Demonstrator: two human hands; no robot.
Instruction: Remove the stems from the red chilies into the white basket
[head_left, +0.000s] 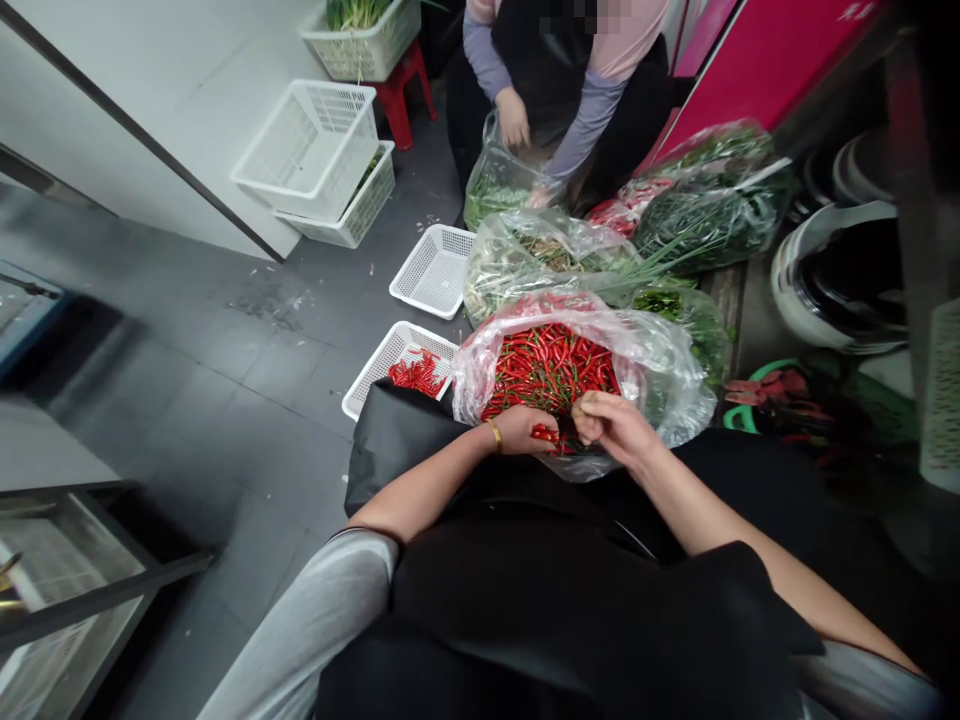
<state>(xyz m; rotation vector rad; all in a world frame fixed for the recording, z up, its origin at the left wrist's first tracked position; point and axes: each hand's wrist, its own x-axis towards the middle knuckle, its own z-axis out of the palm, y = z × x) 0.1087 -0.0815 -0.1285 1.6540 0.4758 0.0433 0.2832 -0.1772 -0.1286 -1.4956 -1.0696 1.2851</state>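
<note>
A clear plastic bag (660, 350) full of red chili peppers (551, 365) with green stems stands open before me. Over its near edge, my left hand (525, 430) is closed around several red chilies (545, 434); a gold bracelet circles that wrist. My right hand (611, 422) is just to the right, its fingers pinched together above the peppers. Whatever sits in that pinch is too small or hidden to name. To the left, a white plastic basket (367, 375) on the floor holds a small heap of red chilies (418, 373).
A white basket (431, 270) lies beyond. Across from me, a person's hands (514, 118) work at a bag of greens (491, 190). Bagged vegetables (697, 215) lie along the right, near a bucket (795, 270) and green basket (741, 418). Stacked crates (307, 140) and a red stool (397, 110) stand back left.
</note>
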